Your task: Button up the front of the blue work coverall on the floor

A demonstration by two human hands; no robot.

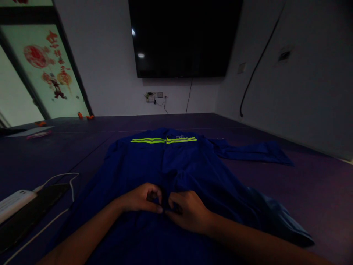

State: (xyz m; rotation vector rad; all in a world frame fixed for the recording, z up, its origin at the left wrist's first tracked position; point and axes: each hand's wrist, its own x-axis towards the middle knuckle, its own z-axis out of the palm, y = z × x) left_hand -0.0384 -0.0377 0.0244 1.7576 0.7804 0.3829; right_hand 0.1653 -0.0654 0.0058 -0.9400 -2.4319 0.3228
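Observation:
A dark blue work jacket (pixel 138 165) lies spread front side up before me, with yellow-and-grey reflective strips (pixel 149 140) across its chest. Both hands meet at its front opening, low on the garment. My left hand (pixel 145 198) is curled, thumb and fingertips pinching the cloth by the opening's edge. Close beside it, my right hand (pixel 190 209) pinches the other side with its fingers bent inward. Any small fastener between the fingertips is too dark to make out. One sleeve (pixel 256 151) stretches out to the right.
The jacket rests on a purple surface (pixel 309 184). At left lie a white power bank (pixel 16 202), a dark phone-like slab (pixel 41 209) and a white cable (pixel 44 232). Light-blue folded cloth (pixel 286 217) shows at right. A large screen (pixel 187 36) hangs on the far wall.

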